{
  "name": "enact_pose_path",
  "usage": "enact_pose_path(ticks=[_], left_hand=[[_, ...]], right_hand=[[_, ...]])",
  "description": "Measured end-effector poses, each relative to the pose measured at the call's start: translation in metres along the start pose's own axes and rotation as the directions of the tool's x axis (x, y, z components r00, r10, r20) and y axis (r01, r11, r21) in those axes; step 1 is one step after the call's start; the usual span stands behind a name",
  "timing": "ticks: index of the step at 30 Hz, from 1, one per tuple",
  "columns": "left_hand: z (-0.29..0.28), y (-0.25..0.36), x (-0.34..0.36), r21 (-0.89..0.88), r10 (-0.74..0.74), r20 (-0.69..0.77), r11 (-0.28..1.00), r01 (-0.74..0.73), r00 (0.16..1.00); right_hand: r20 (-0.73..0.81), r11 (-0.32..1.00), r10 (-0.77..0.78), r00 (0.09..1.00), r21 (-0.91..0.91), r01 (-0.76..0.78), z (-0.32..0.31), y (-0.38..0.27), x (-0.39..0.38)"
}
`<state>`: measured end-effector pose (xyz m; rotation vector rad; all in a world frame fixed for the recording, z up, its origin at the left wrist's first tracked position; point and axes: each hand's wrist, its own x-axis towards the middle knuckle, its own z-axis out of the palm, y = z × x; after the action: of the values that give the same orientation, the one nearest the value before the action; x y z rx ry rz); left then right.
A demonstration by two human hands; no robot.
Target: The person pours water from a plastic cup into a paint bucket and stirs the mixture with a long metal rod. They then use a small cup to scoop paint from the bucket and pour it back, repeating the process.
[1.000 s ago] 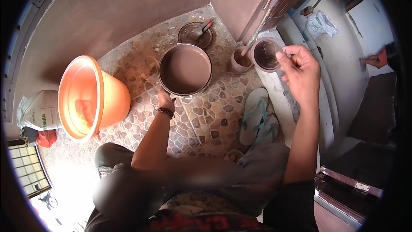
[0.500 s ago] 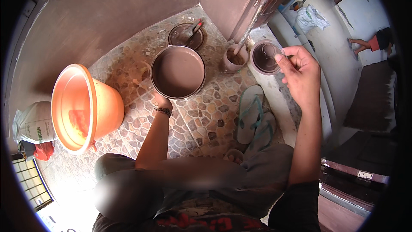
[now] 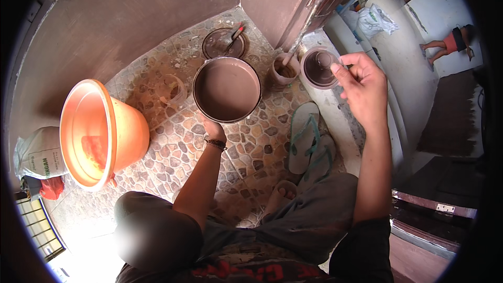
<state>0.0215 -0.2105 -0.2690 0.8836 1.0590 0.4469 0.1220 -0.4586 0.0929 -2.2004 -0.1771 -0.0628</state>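
Note:
My left hand point(image 3: 214, 128) supports a round bucket point(image 3: 228, 121) of smooth brown paint from its near side, the fingers partly hidden beneath it. To the right, my right hand point(image 3: 364, 81) pinches the rim of a small plastic tub point(image 3: 305, 72), thumb and fingers at its right edge. Some dark brown paint shows inside the tub. Between the two vessels stands a stained cup point(image 3: 276, 77) with a brush handle point(image 3: 289, 57) leaning out. Behind the bucket, a paint-smeared round lid point(image 3: 212, 47) lies on the floor with a red-tipped brush point(image 3: 236, 34) across it.
An orange tub point(image 3: 131, 131) stands at the left, near a white sack point(image 3: 39, 152) and a red bag point(image 3: 51, 187). A clear plastic cup point(image 3: 171, 90) rests on the stone-patterned floor. Flip-flops point(image 3: 304, 141) lie before the raised step. Another person point(image 3: 451, 43) is far right.
The paint bucket and my left hand have shifted right, nearer the small tub, uncovering the clear cup. My right hand keeps its pinch. The far person appears further into view.

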Motion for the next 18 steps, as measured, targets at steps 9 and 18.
enact_pose_path(ticks=[9,18], left_hand=[[0.016,-0.024,-0.017,-0.176,0.051,0.111,0.984,-0.030,0.993],[0.037,-0.012,-0.045,-0.263,0.010,0.116,0.965,0.021,0.993]], right_hand=[[0.002,1.000,0.027,1.000,-0.009,-0.027,-0.001,-0.002,-0.002],[0.002,0.998,0.052,0.999,-0.028,-0.052,-0.001,-0.001,-0.001]])
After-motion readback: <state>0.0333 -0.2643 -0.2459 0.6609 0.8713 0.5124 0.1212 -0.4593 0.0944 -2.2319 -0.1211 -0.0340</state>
